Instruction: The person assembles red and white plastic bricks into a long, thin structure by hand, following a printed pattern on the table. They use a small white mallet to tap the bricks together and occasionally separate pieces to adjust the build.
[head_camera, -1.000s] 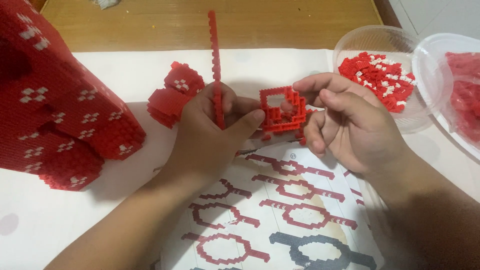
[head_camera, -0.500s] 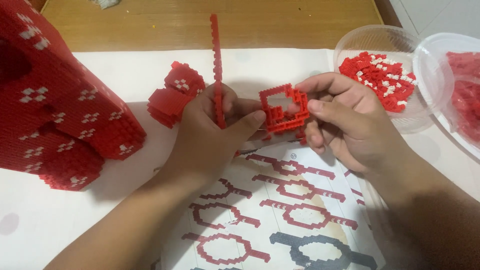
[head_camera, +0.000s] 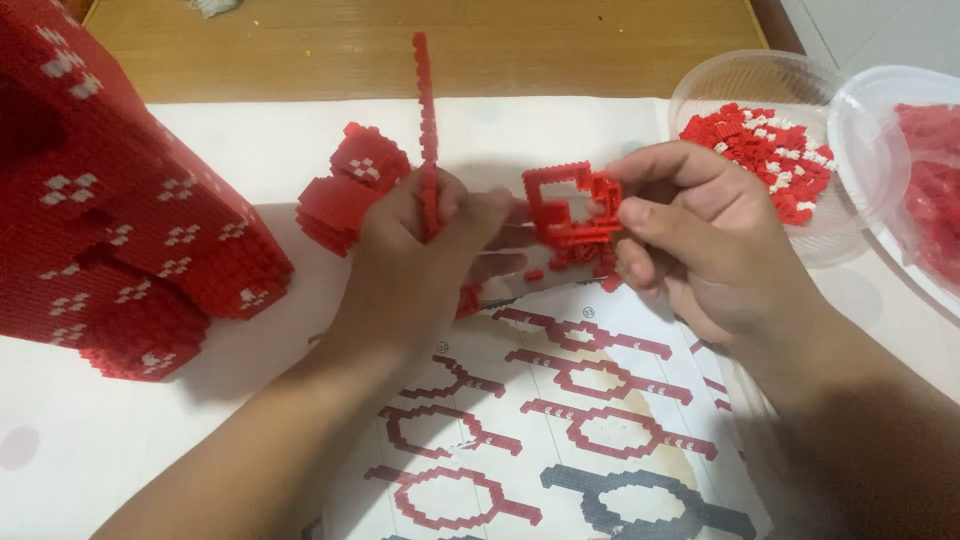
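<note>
Red brick frame pinched between both hands above the instruction sheet.

Right hand gripping the frame's right edge; left hand closed around a long brick strip, fingertips touching the frame's left side.

Both forearms reach in from the near edge; left hand and right hand are curled, fingertips pinched together.
</note>
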